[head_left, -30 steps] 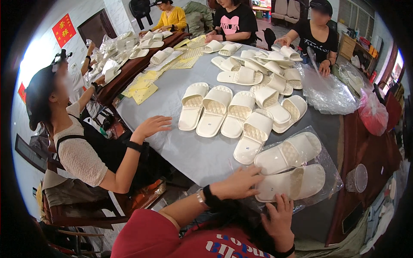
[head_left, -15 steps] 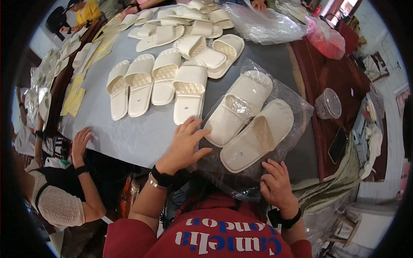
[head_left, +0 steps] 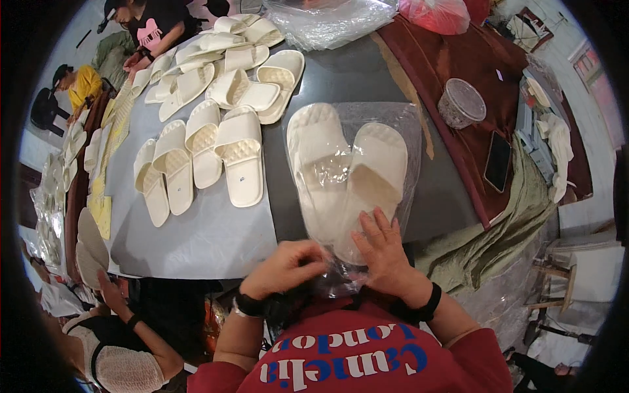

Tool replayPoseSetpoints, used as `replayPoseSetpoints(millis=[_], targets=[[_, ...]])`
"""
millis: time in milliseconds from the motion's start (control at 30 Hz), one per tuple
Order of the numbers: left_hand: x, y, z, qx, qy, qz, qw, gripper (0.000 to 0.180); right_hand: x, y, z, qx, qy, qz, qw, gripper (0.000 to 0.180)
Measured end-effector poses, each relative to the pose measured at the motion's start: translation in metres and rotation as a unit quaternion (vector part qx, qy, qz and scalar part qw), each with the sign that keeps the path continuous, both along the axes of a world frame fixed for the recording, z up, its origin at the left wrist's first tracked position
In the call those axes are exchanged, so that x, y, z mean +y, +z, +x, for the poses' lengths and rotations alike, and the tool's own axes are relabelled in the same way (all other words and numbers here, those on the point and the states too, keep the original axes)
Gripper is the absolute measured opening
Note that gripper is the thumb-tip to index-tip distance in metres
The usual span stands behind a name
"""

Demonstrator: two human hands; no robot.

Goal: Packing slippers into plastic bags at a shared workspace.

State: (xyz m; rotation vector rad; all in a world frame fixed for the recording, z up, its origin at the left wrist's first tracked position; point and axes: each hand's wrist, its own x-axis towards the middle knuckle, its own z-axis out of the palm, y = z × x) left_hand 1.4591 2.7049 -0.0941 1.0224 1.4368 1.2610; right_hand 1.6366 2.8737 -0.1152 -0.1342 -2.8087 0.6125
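In front of me a clear plastic bag (head_left: 412,157) lies on the table with a pair of cream slippers (head_left: 380,160) inside, their toe ends pointing away. My left hand (head_left: 285,267) is at the bag's near left corner, fingers curled and closed on the plastic. Fingers outstretched, my right hand (head_left: 388,257) rests flat over the heel of the right-hand bagged slipper. Crumpled plastic (head_left: 341,278) bunches between my two hands at the near edge. To the left stands a row of several loose cream slippers (head_left: 239,157) on the table.
More slippers (head_left: 223,52) are heaped at the far side, beside a stack of clear bags (head_left: 327,23). On the brown cloth at right are a round plastic tub (head_left: 462,103) and a phone (head_left: 498,161). A co-worker's hand (head_left: 113,295) holds slippers at left; others sit farther back.
The view has swung round. The bagged slippers now lie straighter in front of me. My left hand has closed on the bag's near edge, and my right hand has moved onto a slipper.
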Motion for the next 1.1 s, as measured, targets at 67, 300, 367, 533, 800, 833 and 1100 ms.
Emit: replayPoseSetpoints(millis=[67,300,367,533,800,833,1100], targets=[[0.018,0.015,0.017,0.051,-0.085,-0.051,0.994,0.013,-0.001,-0.001,-0.003,0.044,-0.006,-0.02,0.999,0.072],[0.043,0.044,0.052,0.237,-0.117,0.139,0.954,0.017,0.011,0.025,0.003,0.122,-0.02,0.095,0.988,0.035],[0.049,0.062,0.047,0.261,-0.112,0.179,0.942,0.025,0.019,0.03,-0.005,0.164,-0.003,0.07,0.984,0.033],[0.022,0.071,0.047,0.042,-0.075,0.128,0.988,0.034,0.037,0.073,-0.034,0.315,-0.014,0.084,0.945,0.025],[0.009,0.025,0.053,-0.068,0.063,0.017,0.996,0.022,0.136,0.146,0.022,0.467,-0.154,0.197,0.848,0.035],[0.013,0.02,0.05,-0.064,0.065,0.021,0.996,0.02,0.125,0.16,0.065,0.428,-0.216,0.249,0.841,0.029],[0.037,0.011,0.043,-0.112,0.081,0.031,0.99,0.012,0.085,0.192,0.265,0.56,-0.606,0.257,0.503,0.026]])
